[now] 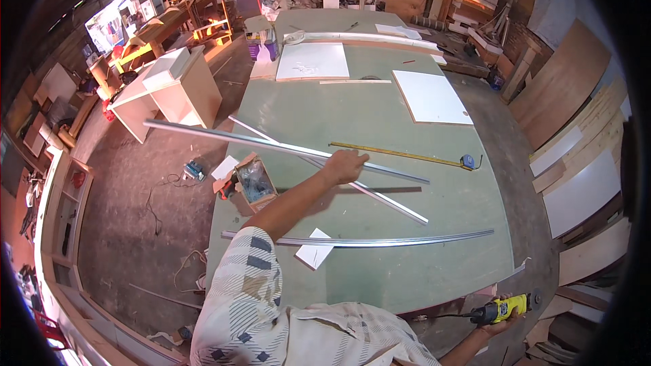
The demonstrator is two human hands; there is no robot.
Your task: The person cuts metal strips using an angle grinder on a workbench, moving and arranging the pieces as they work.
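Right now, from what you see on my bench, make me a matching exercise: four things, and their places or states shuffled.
Things:
1. Yellow power tool
2. Blue tape measure
3. Cardboard box
4. Metal bar jutting farthest left

Places or states:
A. Open, near the left edge of the green table
B. In your left hand
C. In your right hand
D. Yellow blade pulled out

Pairs: 1-C, 2-D, 3-A, 4-B

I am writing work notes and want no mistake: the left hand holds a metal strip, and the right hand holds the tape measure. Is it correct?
Not quite: in the head view, the right hand holds a yellow power tool; the tape measure lies on the table. The left hand does hold a metal strip.
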